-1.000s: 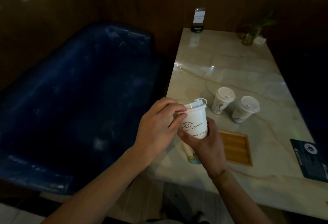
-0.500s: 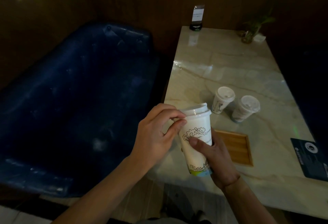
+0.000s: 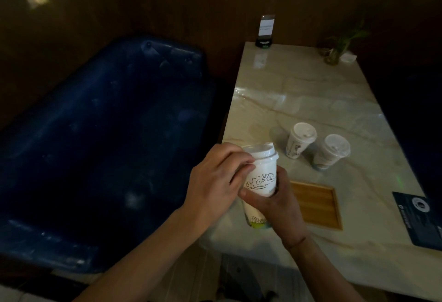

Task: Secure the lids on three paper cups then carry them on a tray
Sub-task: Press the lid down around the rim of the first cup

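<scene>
Clearly the right hand (image 3: pixel 275 202) wraps the paper cup (image 3: pixel 262 177) to steady it, so the left hand's (image 3: pixel 215 182) curled fingers can pinch its lid (image 3: pixel 260 152) down; the tray (image 3: pixel 315 203) waits just beside.

A tall white paper cup with a cloud line drawing (image 3: pixel 262 177) is held above the near left corner of the pale marble table (image 3: pixel 311 100). The right hand (image 3: pixel 275 202) wraps its middle, while the left hand (image 3: pixel 215 179) pinches the rim of its white plastic lid (image 3: pixel 260 150). Just right of this cup lies a flat rectangular wooden tray (image 3: pixel 315 202). Beyond the tray stand two smaller lidded paper cups (image 3: pixel 300 140), side by side.
</scene>
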The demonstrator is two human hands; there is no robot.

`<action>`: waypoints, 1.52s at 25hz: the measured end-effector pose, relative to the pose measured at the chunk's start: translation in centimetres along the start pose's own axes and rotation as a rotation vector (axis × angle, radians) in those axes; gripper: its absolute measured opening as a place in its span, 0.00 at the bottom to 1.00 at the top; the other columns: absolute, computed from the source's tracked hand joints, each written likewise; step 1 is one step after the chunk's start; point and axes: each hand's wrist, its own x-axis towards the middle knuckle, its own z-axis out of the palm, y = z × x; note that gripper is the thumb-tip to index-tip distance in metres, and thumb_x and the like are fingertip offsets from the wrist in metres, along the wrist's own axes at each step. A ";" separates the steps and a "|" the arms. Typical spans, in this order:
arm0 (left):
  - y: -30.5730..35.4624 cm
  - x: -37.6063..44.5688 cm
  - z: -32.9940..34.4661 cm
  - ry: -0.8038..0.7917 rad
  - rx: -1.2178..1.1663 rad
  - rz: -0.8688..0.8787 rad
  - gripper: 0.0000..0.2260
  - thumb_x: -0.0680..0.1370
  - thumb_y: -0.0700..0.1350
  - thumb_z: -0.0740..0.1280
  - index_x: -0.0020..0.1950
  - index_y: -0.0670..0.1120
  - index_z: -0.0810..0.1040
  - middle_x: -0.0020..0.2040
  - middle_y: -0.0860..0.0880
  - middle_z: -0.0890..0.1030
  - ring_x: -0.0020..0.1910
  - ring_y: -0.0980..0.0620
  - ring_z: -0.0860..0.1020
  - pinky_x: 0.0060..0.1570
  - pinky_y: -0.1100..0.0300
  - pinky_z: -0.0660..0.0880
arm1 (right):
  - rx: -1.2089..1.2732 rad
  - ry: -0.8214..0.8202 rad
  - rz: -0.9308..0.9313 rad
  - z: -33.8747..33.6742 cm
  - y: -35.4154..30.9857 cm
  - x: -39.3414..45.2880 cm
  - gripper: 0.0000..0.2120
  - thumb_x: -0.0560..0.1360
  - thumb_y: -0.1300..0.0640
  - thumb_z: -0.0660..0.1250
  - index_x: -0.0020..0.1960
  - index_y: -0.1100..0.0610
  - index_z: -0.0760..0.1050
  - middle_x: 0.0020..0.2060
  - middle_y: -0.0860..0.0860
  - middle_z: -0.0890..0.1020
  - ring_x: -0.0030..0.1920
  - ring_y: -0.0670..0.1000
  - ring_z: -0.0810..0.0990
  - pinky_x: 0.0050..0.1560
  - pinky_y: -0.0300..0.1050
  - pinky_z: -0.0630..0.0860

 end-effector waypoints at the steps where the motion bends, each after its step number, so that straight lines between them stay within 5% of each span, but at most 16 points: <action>1: 0.2 0.0 0.1 -0.004 0.002 -0.006 0.06 0.78 0.46 0.69 0.51 0.44 0.81 0.49 0.49 0.79 0.48 0.52 0.78 0.44 0.56 0.79 | -0.059 0.045 -0.015 0.4 -0.1 -0.1 0.38 0.58 0.47 0.81 0.63 0.52 0.69 0.50 0.49 0.83 0.47 0.47 0.84 0.42 0.43 0.82; 8: 0.6 -0.4 -0.5 -0.010 -0.087 -0.058 0.08 0.78 0.47 0.69 0.51 0.44 0.81 0.50 0.50 0.78 0.50 0.54 0.78 0.50 0.61 0.77 | -0.069 0.124 -0.034 0.2 -0.3 -0.8 0.33 0.57 0.41 0.79 0.58 0.50 0.75 0.47 0.50 0.85 0.45 0.47 0.85 0.43 0.50 0.82; 12: 0.7 -0.9 -0.7 -0.016 -0.130 -0.048 0.07 0.77 0.44 0.70 0.51 0.42 0.82 0.50 0.48 0.78 0.49 0.53 0.79 0.49 0.57 0.79 | 0.064 0.011 0.018 -0.5 -0.2 -1.3 0.28 0.57 0.42 0.78 0.54 0.47 0.78 0.47 0.50 0.87 0.44 0.51 0.86 0.40 0.45 0.83; 18: 0.9 -1.9 -1.3 -0.002 -0.159 -0.051 0.08 0.77 0.46 0.69 0.52 0.42 0.81 0.51 0.49 0.77 0.50 0.53 0.78 0.50 0.61 0.78 | 0.222 -0.108 0.110 -1.1 0.5 -1.6 0.29 0.58 0.48 0.79 0.56 0.57 0.79 0.47 0.59 0.87 0.45 0.60 0.86 0.41 0.51 0.81; 22: 0.9 -2.4 -1.5 0.006 -0.176 -0.078 0.08 0.78 0.46 0.68 0.52 0.42 0.81 0.52 0.52 0.75 0.51 0.56 0.77 0.53 0.68 0.75 | 0.241 -0.152 0.100 -1.0 0.6 -1.8 0.33 0.58 0.49 0.79 0.60 0.57 0.75 0.48 0.58 0.86 0.45 0.59 0.86 0.41 0.48 0.82; 28: 0.3 -2.4 -1.4 0.020 -0.103 -0.053 0.07 0.78 0.46 0.68 0.51 0.43 0.81 0.51 0.50 0.76 0.49 0.54 0.77 0.50 0.65 0.75 | 0.114 -0.120 0.021 -0.7 0.1 -1.1 0.38 0.56 0.45 0.81 0.61 0.39 0.65 0.49 0.53 0.86 0.47 0.51 0.87 0.41 0.44 0.83; 32: 0.7 -2.2 -1.0 -0.003 -0.031 -0.059 0.08 0.78 0.46 0.68 0.51 0.42 0.81 0.50 0.47 0.78 0.49 0.50 0.78 0.48 0.57 0.78 | -0.025 -0.024 -0.076 0.3 0.0 -1.3 0.44 0.53 0.37 0.79 0.65 0.46 0.67 0.54 0.47 0.82 0.50 0.44 0.83 0.44 0.40 0.82; 38: 0.8 -2.2 -1.3 0.021 -0.012 -0.019 0.07 0.79 0.47 0.67 0.53 0.44 0.80 0.52 0.50 0.77 0.52 0.54 0.76 0.53 0.66 0.74 | -0.069 0.130 -0.083 1.1 -0.4 -2.0 0.42 0.54 0.35 0.78 0.63 0.48 0.70 0.53 0.45 0.81 0.49 0.41 0.82 0.42 0.39 0.80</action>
